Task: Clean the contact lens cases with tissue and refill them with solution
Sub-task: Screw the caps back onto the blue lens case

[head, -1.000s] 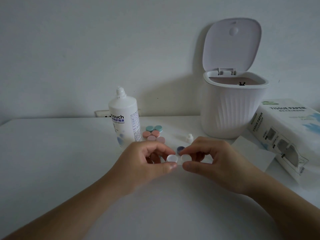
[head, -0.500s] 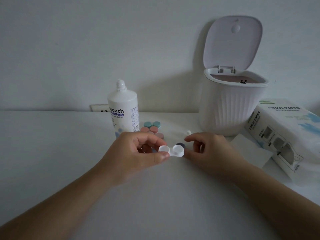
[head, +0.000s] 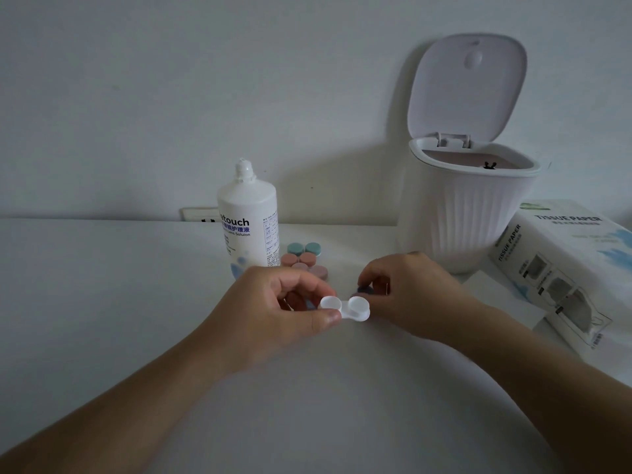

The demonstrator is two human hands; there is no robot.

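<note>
A white ribbed bin (head: 468, 220) stands at the back right of the white table (head: 102, 302), against the pale wall (head: 171, 97). Its lid (head: 466, 87) is swung up and leans back toward the wall, hinged at the rear of the rim. The bin's inside looks pinkish, with a small dark mark near the far edge. A wall socket (head: 200, 214) shows just above the table's back edge, left of the bin and partly hidden. The bin's shadow falls on the wall to its left.
</note>
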